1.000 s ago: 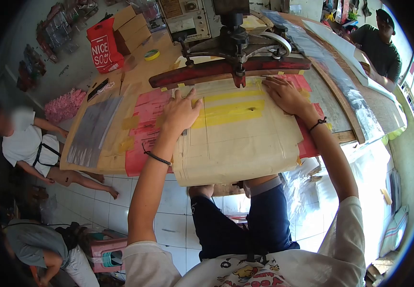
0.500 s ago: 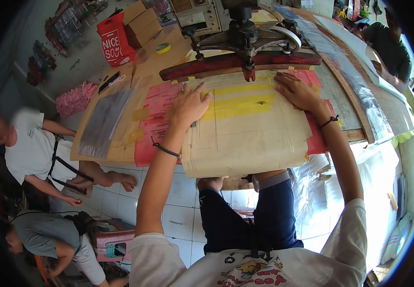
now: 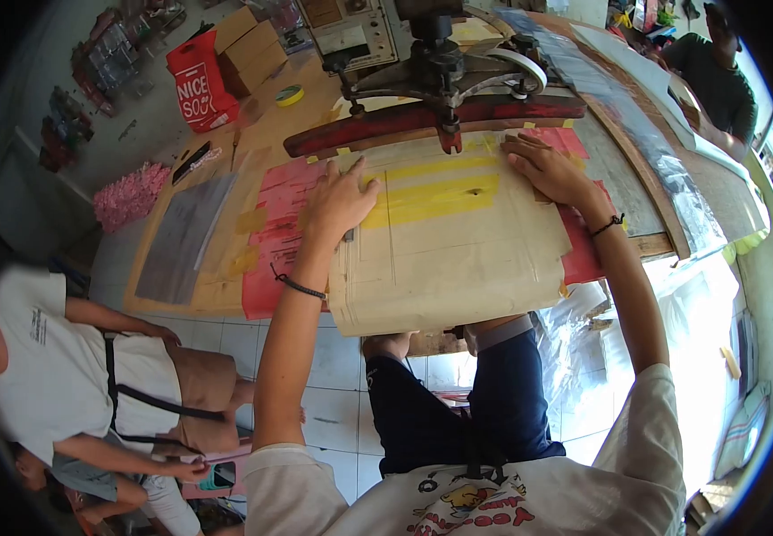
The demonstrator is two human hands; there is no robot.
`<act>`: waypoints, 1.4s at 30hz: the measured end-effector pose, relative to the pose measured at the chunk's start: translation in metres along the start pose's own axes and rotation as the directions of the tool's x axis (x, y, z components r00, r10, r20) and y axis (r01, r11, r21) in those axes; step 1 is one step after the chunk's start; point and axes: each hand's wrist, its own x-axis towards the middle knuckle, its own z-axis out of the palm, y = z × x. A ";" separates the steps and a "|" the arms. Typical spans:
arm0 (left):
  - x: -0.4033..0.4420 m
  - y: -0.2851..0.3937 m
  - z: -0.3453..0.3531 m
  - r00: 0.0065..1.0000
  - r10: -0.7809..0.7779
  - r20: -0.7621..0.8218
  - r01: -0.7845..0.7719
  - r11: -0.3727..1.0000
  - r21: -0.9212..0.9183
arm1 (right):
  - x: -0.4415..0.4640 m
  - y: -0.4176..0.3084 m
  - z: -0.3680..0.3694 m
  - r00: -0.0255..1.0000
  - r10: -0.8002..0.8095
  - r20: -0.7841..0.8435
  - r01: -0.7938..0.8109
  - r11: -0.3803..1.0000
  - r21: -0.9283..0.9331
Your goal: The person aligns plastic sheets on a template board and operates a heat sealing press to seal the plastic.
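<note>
A tan sheet (image 3: 458, 259) with pencilled lines and yellow tape strips (image 3: 440, 198) lies over the table edge, its near end curling down. My left hand (image 3: 342, 198) rests on the sheet's left side, fingers spread and pointing at the press. On the right side, my right hand (image 3: 550, 170) lies flat with its fingers stretched out. Red tape-covered sheeting (image 3: 281, 223) shows beside both hands. Just beyond my fingertips hangs a press head with a long dark red bar (image 3: 359, 132); whether the bar touches the sheet I cannot tell.
A grey plastic sheet (image 3: 185, 237), a yellow tape roll (image 3: 289, 96) and a red bag (image 3: 200, 85) are on the table's left. Clear plastic film (image 3: 618, 116) runs along the right. One person (image 3: 74, 348) stands at left, another crouches behind, and a third (image 3: 717, 85) is at right.
The person in white at left has come closer, now partly covering the crouching person. My hands remain on the sheet in the same places; the whole view has shifted slightly.
</note>
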 end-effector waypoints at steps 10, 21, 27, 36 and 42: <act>0.001 -0.004 0.002 0.999 0.008 -0.037 -0.010 0.999 -0.031 | -0.001 0.006 0.000 0.998 0.044 0.045 -0.042 0.998 -0.044; 0.003 -0.031 0.007 0.967 0.143 -0.211 -0.185 0.963 -0.197 | -0.001 0.003 -0.002 0.995 0.050 0.088 -0.043 0.996 -0.078; 0.003 -0.033 0.012 0.957 0.157 -0.243 -0.207 0.959 -0.196 | -0.002 0.002 -0.001 0.993 0.056 0.104 -0.047 0.995 -0.085; 0.004 -0.036 0.012 0.969 0.131 -0.207 -0.171 0.967 -0.187 | -0.001 -0.005 -0.002 0.992 0.053 0.110 -0.046 0.997 -0.066; 0.001 -0.032 0.009 0.974 0.122 -0.190 -0.162 0.964 -0.211 | -0.003 -0.003 0.003 0.996 0.035 0.078 -0.029 0.997 -0.076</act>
